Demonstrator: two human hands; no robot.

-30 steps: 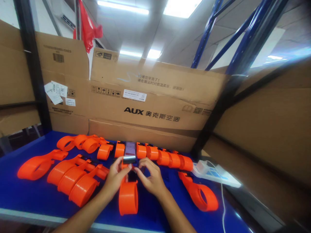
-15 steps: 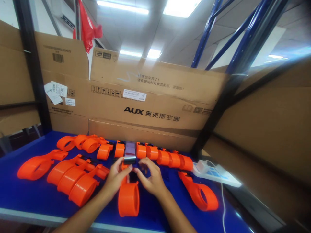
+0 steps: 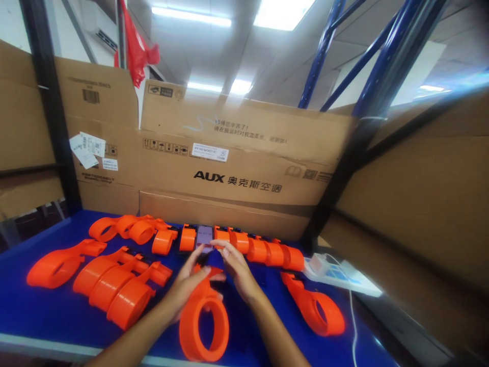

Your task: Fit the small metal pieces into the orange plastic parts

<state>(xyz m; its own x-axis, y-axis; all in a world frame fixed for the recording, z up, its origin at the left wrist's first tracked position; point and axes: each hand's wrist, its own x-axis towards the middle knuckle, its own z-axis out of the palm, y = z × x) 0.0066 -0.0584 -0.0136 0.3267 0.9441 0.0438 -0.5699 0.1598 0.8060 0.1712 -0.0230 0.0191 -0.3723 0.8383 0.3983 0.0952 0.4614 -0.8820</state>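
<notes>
An orange plastic ring with a handle [image 3: 184, 334] is held up in front of me, its round opening facing me. My left hand [image 3: 191, 280] is closed around its handle from the left, with fingertips showing behind the ring. My right hand [image 3: 237, 267] is closed at the upper end of the same part, on a small dark blue piece [image 3: 215, 259]. The fingers partly cover that end, so how the dark piece sits on it is hidden. Just beyond my hands lies a phone [image 3: 205, 234] with its screen lit.
More orange ringed parts [image 3: 130, 303] lie at the left, along the back [image 3: 275, 253] and at the right [image 3: 332, 316] of the blue table [image 3: 46, 316]. A white power strip [image 3: 355, 280] with a cable is at the right. Cardboard [image 3: 237, 153] walls the back.
The orange part has turned so its ring opening faces me. My right hand has moved in onto its upper end, and the dark piece there has tilted.
</notes>
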